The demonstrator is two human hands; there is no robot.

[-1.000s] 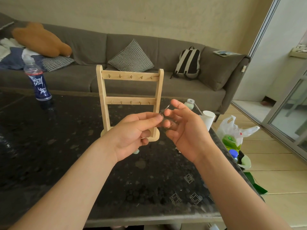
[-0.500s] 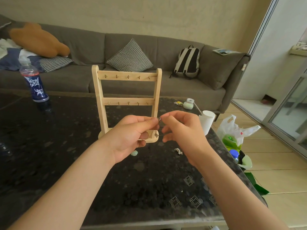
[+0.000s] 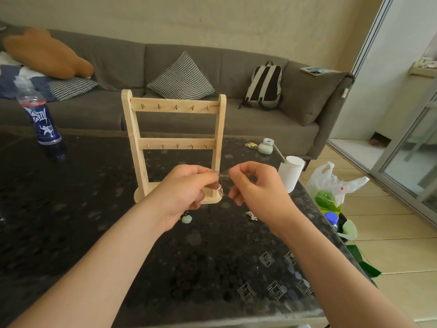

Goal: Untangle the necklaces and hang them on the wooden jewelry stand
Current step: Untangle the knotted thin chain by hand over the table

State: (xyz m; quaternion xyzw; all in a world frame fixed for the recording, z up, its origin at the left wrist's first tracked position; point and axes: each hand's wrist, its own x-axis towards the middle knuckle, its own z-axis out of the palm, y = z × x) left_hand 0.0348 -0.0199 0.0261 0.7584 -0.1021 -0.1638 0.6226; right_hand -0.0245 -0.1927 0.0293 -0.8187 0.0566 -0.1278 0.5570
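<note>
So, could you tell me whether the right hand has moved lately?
Yes. The right hand has dropped: its fingers were level with the wooden stand's lower rail, now sit nearer its base.

Left hand [image 3: 186, 192] and right hand [image 3: 256, 188] pinch a silver necklace [image 3: 222, 177] before the wooden stand [image 3: 175, 143].

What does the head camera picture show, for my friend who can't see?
The left hand and right hand pinch a thin silver chain between them, in front of a wooden jewelry stand with bare hooks on a dark table. A second small chain and pale green pendant lie there.
</note>
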